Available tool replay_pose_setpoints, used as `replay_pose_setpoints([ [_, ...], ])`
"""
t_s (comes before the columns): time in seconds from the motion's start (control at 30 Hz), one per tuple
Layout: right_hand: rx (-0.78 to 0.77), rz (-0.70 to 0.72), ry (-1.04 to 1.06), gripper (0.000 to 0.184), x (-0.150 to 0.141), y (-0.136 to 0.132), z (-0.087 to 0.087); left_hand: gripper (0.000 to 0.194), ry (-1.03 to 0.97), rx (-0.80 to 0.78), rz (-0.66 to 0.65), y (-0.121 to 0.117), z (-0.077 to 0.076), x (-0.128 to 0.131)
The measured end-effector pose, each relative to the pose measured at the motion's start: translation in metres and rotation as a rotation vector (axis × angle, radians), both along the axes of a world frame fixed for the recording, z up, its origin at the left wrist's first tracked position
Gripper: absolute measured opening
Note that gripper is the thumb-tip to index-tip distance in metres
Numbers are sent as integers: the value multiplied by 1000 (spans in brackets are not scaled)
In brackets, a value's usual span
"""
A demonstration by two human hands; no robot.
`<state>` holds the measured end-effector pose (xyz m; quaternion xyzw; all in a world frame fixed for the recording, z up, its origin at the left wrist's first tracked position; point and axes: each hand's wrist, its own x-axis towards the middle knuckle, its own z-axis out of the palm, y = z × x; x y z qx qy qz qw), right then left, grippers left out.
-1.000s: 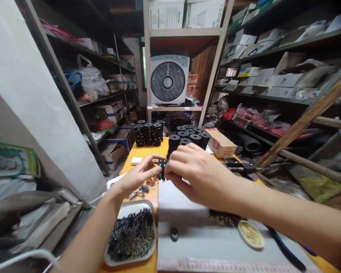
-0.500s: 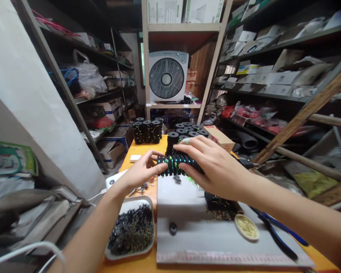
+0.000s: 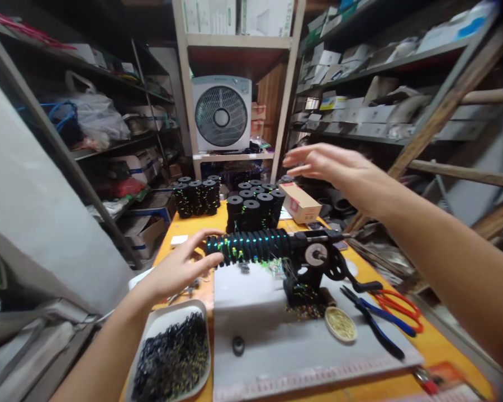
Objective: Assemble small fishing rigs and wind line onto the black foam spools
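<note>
A ridged black roll of stacked discs lies level, with bright blue-green spots along it and yellow-green bits near its left part. My left hand holds its left end between thumb and fingers. The roll's right end meets a black hand-cranked device with a pale round disc and a crank handle. My right hand is raised above and behind this device, apart from it. Its fingers are stretched out, slightly blurred, and nothing shows in them. Small coloured bits lie at the device's foot.
A white tray holds many small black pieces with gold ends. Near the board's right side are a dish of gold bits and blue-handled pliers. Black spool stacks and a cardboard box stand behind.
My right hand has left the roll and risen to the right, uncovering the cranked device. My left hand stays at the roll's left end. The view has turned somewhat to the right.
</note>
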<state>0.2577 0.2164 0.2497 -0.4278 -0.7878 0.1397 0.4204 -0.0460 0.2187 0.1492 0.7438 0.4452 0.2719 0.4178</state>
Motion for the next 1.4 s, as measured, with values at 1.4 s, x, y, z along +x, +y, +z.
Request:
replay_pose_setpoints([
  [1.4,-16,242,-678,59,20,19,-61,58,654,318,-129,20,19,6],
])
